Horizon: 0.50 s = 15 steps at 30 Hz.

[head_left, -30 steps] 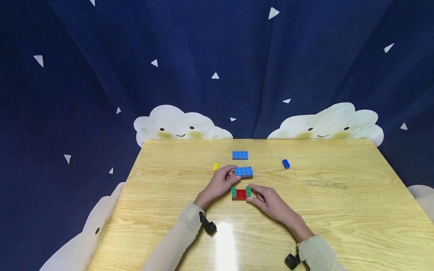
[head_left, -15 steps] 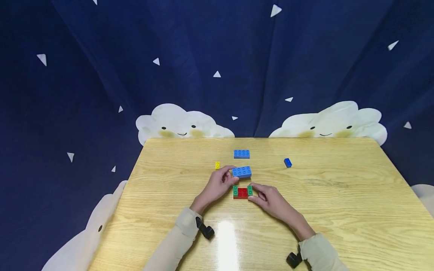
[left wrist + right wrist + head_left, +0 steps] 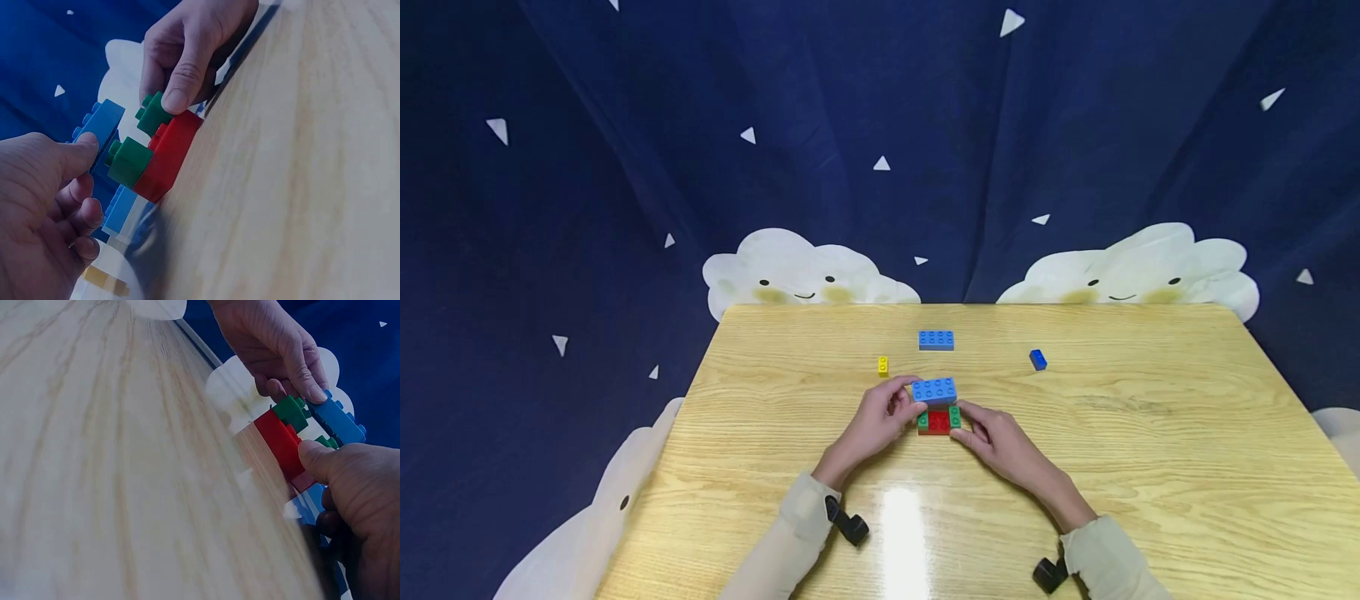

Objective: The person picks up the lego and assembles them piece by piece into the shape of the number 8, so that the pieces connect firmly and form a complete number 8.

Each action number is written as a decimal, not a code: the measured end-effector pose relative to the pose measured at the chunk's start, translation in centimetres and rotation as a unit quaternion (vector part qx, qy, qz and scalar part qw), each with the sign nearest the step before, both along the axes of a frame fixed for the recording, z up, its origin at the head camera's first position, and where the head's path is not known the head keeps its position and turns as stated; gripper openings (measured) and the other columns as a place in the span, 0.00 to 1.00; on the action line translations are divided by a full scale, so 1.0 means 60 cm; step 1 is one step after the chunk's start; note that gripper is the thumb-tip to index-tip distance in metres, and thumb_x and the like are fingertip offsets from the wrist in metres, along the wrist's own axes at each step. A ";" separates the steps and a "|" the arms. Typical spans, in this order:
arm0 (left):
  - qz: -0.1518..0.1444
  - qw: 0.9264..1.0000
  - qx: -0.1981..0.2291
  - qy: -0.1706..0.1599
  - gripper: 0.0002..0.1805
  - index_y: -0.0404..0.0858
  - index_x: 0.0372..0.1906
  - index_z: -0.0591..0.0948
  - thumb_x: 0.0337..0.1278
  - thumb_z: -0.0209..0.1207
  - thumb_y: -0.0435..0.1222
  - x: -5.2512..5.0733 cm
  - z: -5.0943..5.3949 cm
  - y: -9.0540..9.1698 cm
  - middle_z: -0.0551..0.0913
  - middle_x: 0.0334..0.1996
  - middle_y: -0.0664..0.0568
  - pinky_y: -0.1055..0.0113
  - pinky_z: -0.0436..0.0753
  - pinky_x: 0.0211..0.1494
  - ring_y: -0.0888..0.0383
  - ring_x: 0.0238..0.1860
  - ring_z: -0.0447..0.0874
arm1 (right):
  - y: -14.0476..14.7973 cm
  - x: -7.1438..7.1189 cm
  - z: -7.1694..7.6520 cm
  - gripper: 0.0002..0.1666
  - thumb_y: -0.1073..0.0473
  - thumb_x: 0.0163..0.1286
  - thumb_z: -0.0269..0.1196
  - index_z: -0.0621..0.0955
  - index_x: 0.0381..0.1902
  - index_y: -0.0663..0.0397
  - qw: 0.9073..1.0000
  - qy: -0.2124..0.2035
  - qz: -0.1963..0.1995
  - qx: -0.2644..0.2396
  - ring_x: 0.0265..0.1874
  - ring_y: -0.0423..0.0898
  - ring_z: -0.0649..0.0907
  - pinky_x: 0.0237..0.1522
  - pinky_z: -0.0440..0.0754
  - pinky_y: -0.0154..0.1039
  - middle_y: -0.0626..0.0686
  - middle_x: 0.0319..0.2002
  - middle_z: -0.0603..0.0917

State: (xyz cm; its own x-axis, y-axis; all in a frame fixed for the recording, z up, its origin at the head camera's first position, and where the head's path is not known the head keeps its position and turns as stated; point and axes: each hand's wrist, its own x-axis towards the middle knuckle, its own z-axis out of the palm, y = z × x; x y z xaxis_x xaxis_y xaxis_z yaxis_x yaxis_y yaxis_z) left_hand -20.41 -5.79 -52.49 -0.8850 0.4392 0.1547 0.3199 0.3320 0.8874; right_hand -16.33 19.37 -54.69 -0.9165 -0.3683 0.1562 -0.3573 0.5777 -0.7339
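Observation:
My left hand (image 3: 880, 415) pinches the left end of a blue eight-stud brick (image 3: 934, 390), thumb on the near side. That brick is held above and just behind a red brick (image 3: 937, 422) on the table. Two small green bricks sit on the red one: a left green brick (image 3: 130, 161) and a right green brick (image 3: 955, 417), with bare red studs between them. A narrow gap shows between the blue brick and the green studs in the left wrist view. My right hand (image 3: 1004, 446) grips the right end of the red-and-green stack between thumb and fingers.
Farther back on the wooden table (image 3: 1150, 467) lies a second blue eight-stud brick (image 3: 936, 340). A small yellow brick (image 3: 883, 367) is left of it, and a small dark blue brick (image 3: 1037, 360) lies to the right. A dark blue curtain (image 3: 820, 108) hangs behind the table.
The left hand has brought the blue brick nearer to me, so it now partly overlaps the stack's far edge in the head view. My right hand has kept its grip on the stack.

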 end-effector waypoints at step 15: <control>-0.002 1.000 0.009 -0.013 0.21 0.40 0.63 0.82 0.69 0.67 0.38 0.024 -0.011 -0.002 0.76 0.29 0.57 0.74 0.69 0.31 0.65 0.28 0.70 | -0.003 0.001 -0.003 0.33 0.53 0.75 0.68 0.76 0.70 0.66 1.000 0.021 -0.008 0.006 0.18 0.32 0.64 0.22 0.63 0.31 0.39 0.19 0.68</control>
State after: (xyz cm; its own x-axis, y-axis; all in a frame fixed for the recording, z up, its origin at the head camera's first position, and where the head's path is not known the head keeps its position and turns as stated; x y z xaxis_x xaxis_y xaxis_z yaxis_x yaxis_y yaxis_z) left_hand -18.98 -5.93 -53.15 -0.8873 0.4397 0.1394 0.2977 0.3150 0.9012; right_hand -16.26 19.17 -54.86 -0.9149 -0.3560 0.1902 -0.3783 0.5920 -0.7117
